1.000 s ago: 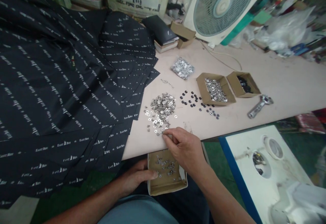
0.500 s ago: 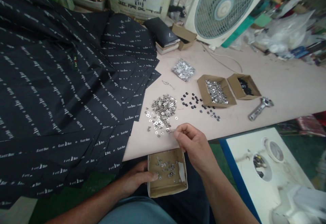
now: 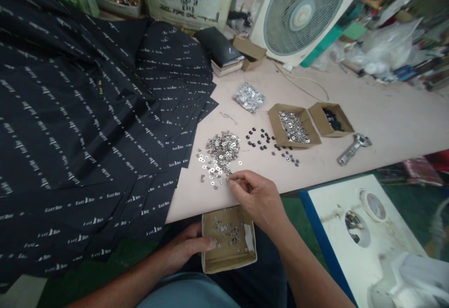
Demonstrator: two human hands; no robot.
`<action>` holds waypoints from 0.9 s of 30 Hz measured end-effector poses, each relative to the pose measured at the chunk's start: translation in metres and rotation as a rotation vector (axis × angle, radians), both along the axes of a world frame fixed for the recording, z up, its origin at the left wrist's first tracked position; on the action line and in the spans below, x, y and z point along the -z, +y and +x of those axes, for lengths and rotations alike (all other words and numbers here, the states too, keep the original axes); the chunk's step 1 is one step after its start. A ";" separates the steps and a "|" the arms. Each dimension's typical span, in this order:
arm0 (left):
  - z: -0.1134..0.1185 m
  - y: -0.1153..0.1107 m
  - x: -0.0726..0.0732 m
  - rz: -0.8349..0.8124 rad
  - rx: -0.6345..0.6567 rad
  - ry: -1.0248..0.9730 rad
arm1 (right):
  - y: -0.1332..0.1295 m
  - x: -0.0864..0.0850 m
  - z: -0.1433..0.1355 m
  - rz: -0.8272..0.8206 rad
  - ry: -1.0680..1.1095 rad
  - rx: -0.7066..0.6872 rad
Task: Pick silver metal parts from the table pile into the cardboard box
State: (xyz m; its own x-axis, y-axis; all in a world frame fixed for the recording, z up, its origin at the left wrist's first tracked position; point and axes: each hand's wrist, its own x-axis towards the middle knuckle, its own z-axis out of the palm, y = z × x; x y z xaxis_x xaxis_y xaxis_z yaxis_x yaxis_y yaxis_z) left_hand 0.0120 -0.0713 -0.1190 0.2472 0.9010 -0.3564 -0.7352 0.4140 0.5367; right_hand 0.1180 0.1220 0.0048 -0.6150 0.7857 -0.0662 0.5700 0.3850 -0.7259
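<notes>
My left hand [image 3: 189, 247] grips the left wall of a shallow cardboard box [image 3: 228, 262], thumb inside its edge. Several small metal snap fasteners [image 3: 229, 233] lie scattered on the box floor. At the front edge of the loose pile of silver snap fasteners [image 3: 223, 146] is my right hand [image 3: 256, 198], above the table edge. Its thumb and index finger are pinched together beside a small metal piece [image 3: 228, 175]. Whether anything sits between those fingertips is too small to make out. Black snap caps [image 3: 261, 142] are spread to the right of the pile.
Dark printed fabric [image 3: 87, 125] covers the left side. Behind the pile lies a bag of metal parts [image 3: 249, 96]. Right of it stand two open cardboard boxes [image 3: 314, 130] [image 3: 345, 123], an adjustable wrench [image 3: 354, 149] and a fan [image 3: 301, 13]. A white machine top [image 3: 333, 214] is lower right.
My right hand has moved left, its pinched fingertips now closer to the pile's front edge. My left hand still grips the box. The whole view has shifted slightly.
</notes>
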 end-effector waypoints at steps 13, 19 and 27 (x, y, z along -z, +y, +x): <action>-0.003 0.001 -0.005 -0.003 0.014 0.014 | 0.003 0.001 0.009 0.140 -0.120 -0.016; -0.001 0.001 0.000 -0.020 0.013 0.015 | 0.008 0.000 0.020 0.057 -0.045 0.066; 0.000 -0.001 0.002 -0.005 0.015 0.018 | 0.011 0.007 0.018 0.060 -0.085 -0.056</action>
